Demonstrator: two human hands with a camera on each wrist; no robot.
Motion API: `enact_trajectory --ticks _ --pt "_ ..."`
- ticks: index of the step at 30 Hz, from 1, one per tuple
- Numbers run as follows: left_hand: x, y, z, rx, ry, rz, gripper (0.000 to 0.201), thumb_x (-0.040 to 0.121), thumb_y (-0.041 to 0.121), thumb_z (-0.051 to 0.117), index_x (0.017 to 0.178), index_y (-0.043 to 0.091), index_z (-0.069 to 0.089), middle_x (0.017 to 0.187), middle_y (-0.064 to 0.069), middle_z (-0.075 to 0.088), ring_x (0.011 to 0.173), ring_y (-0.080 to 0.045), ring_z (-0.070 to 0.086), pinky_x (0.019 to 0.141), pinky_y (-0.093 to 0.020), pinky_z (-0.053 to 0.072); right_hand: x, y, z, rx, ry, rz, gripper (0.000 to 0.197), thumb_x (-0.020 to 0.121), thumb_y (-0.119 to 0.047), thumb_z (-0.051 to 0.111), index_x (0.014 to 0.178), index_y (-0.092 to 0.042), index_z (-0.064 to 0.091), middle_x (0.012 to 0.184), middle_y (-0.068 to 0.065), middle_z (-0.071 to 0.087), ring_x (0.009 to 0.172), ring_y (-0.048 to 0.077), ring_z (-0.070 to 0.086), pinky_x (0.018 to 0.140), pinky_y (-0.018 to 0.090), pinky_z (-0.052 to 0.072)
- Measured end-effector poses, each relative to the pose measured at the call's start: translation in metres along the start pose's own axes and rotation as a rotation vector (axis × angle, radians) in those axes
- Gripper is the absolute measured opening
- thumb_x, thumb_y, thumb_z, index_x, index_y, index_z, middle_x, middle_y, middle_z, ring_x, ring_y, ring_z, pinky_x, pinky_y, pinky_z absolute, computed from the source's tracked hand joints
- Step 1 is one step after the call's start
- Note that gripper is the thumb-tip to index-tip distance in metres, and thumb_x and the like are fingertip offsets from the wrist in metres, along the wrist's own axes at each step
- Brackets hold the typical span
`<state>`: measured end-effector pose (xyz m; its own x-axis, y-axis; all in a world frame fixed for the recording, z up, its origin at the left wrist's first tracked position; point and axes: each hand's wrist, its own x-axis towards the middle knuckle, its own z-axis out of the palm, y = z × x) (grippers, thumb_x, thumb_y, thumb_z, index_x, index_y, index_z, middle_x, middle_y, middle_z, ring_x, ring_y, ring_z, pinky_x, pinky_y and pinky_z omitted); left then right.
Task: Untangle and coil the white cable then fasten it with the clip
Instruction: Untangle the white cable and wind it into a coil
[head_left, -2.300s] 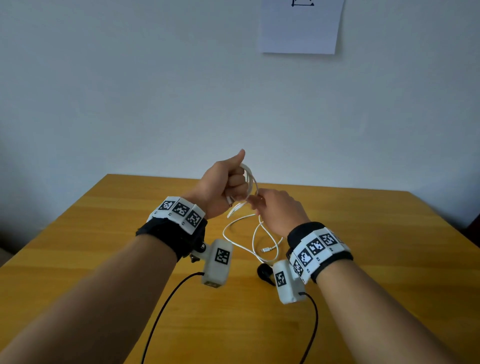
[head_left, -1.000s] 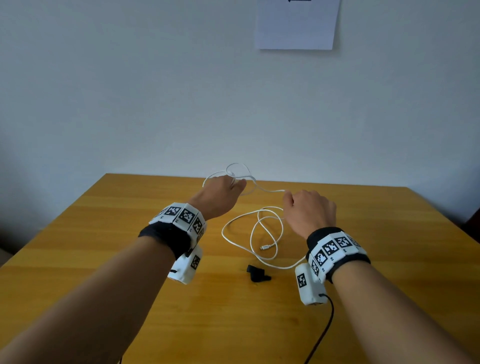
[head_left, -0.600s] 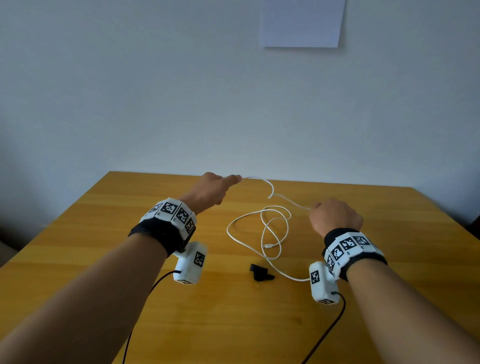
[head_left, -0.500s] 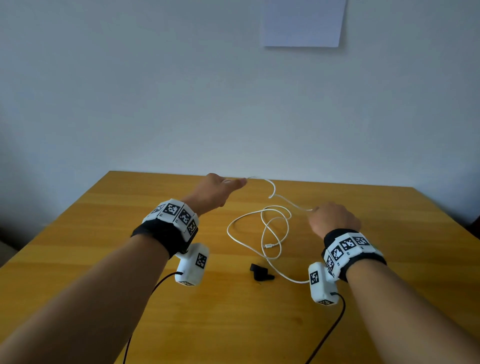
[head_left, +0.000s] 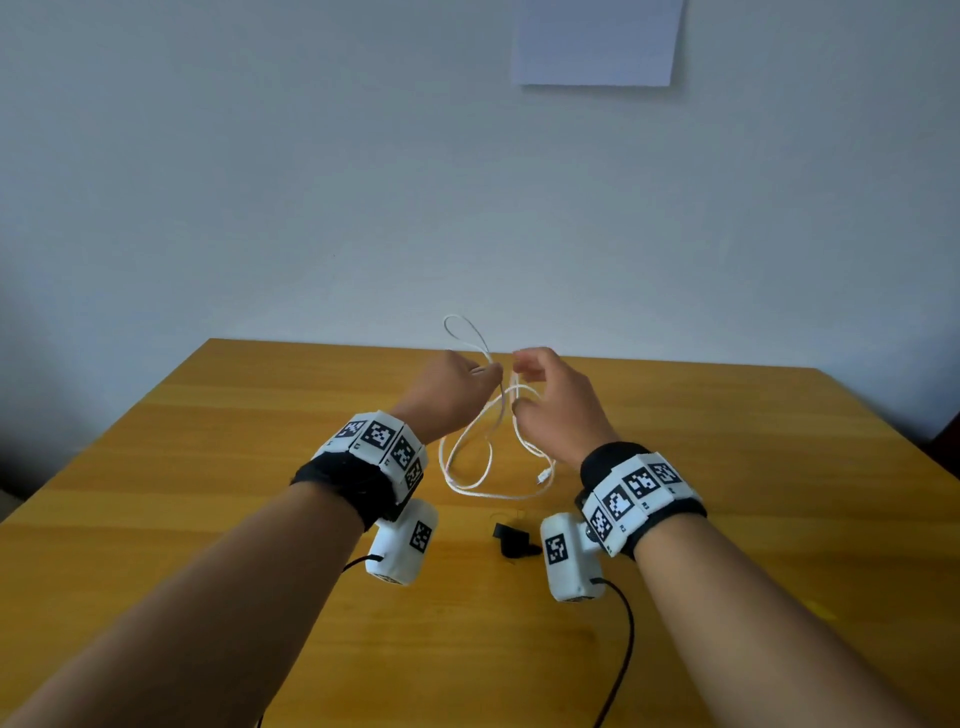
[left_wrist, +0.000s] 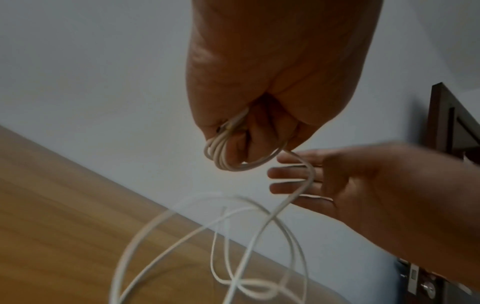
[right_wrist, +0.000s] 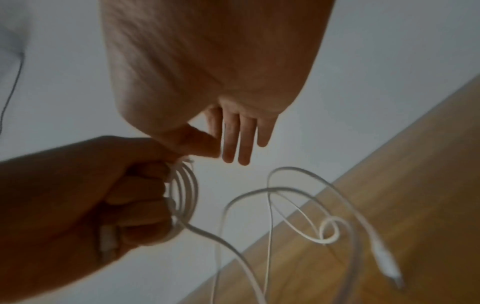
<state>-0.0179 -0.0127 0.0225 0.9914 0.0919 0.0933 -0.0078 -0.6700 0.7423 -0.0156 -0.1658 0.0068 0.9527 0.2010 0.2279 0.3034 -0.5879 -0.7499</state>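
Fingers of the left hand (head_left: 451, 383) curl tight round a few finished turns of the white cable (head_left: 480, 457), likely so the coil keeps its size. The right hand (head_left: 551, 404), fingers straight and holding nothing, reaches for slack hanging to the table (head_left: 218, 467); the clip (head_left: 511, 540) lies unused below. No containers appear.

Head high; wrists close, perhaps upward.

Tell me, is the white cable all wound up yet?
Not yet. The left hand grips a few coils of the white cable, but the rest hangs in loose loops to the table.
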Motion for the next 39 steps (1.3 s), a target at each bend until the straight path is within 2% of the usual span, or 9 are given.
enact_trajectory --ticks 3,5,9,12,19,24,28,31,39 --pt "-0.001 -0.003 0.002 -0.028 -0.030 0.049 0.053 0.095 0.039 0.055 0.051 0.012 0.047 0.045 0.003 0.035 0.033 -0.007 0.027 0.032 -0.017 0.019 0.007 -0.012 0.002 0.293 -0.027 0.079 0.032 0.098 -0.022 0.050 0.119 -0.011 0.071 0.112 0.006 0.076 0.105 0.023 0.072 0.099 0.040 0.055" --pt "-0.003 -0.003 0.003 -0.008 -0.033 0.061 0.052 0.095 0.043 0.056 0.055 0.009 0.057 0.043 0.004 0.042 0.028 -0.005 0.031 0.031 -0.014 0.021 0.013 -0.015 0.003 0.367 -0.062 0.111 0.040 0.099 -0.034 0.051 0.105 0.001 0.071 0.095 0.017 0.077 0.085 0.032 0.077 0.089 0.050 0.061" --pt "-0.003 -0.002 0.003 0.028 -0.041 0.082 0.039 0.091 0.033 0.062 0.063 0.006 0.063 0.047 0.001 0.047 0.040 -0.011 0.039 0.033 -0.015 0.026 0.017 -0.011 0.004 0.267 -0.097 0.155 0.037 0.098 -0.039 0.061 0.097 -0.006 0.076 0.072 0.012 0.071 0.058 0.024 0.070 0.070 0.041 0.066" --pt "-0.002 -0.004 0.003 0.026 -0.041 0.053 0.040 0.085 0.037 0.070 0.054 0.015 0.060 0.043 0.004 0.044 0.036 -0.008 0.037 0.034 -0.018 0.026 0.019 -0.006 0.003 0.234 -0.041 0.189 0.036 0.097 -0.031 0.064 0.093 0.003 0.076 0.061 0.005 0.063 0.050 0.018 0.056 0.055 0.031 0.051" --pt "-0.004 -0.004 0.008 0.016 -0.099 0.058 0.058 0.090 0.054 0.061 0.057 0.011 0.042 0.050 0.000 0.037 0.043 -0.013 0.030 0.045 -0.028 0.025 0.025 -0.001 0.000 -0.043 0.103 0.162 0.031 0.099 -0.026 0.060 0.084 -0.005 0.076 0.082 0.010 0.076 0.076 0.027 0.072 0.072 0.039 0.060" --pt "0.002 -0.013 -0.006 -0.068 -0.052 -0.042 0.052 0.096 0.044 0.054 0.056 0.018 0.034 0.051 0.002 0.034 0.046 -0.016 0.030 0.050 -0.028 0.026 0.028 0.008 -0.019 -0.186 0.293 0.204 0.035 0.106 -0.020 0.044 0.076 -0.006 0.054 0.067 0.001 0.051 0.074 0.029 0.056 0.066 0.033 0.041" --pt "0.005 -0.015 -0.009 -0.564 -0.159 -0.120 0.056 0.100 0.028 0.052 0.048 0.021 0.033 0.044 0.001 0.027 0.036 -0.016 0.023 0.046 -0.026 0.020 0.028 0.020 -0.027 -0.322 0.320 0.236 0.032 0.106 -0.018 0.045 0.078 -0.008 0.054 0.069 0.002 0.055 0.074 0.029 0.055 0.059 0.029 0.037" --pt "0.004 -0.011 -0.021 -1.027 -0.153 -0.195 0.052 0.102 0.020 0.047 0.055 0.025 0.024 0.045 0.006 0.017 0.039 -0.014 0.014 0.050 -0.029 0.013 0.025 0.027 -0.034 -0.376 0.312 0.321 0.024 0.104 -0.015 0.046 0.096 -0.002 0.065 0.093 0.014 0.068 0.083 0.033 0.062 0.065 0.032 0.041" --pt "0.004 0.001 -0.023 -1.422 -0.199 -0.044 0.045 0.106 0.031 0.037 0.064 0.022 0.025 0.058 0.002 0.014 0.057 -0.018 0.013 0.056 -0.029 0.023 0.016 0.030 -0.023 -0.504 0.070 0.278 0.031 0.105 -0.019 0.046 0.117 -0.010 0.072 0.115 0.012 0.074 0.102 0.033 0.069 0.074 0.033 0.049"
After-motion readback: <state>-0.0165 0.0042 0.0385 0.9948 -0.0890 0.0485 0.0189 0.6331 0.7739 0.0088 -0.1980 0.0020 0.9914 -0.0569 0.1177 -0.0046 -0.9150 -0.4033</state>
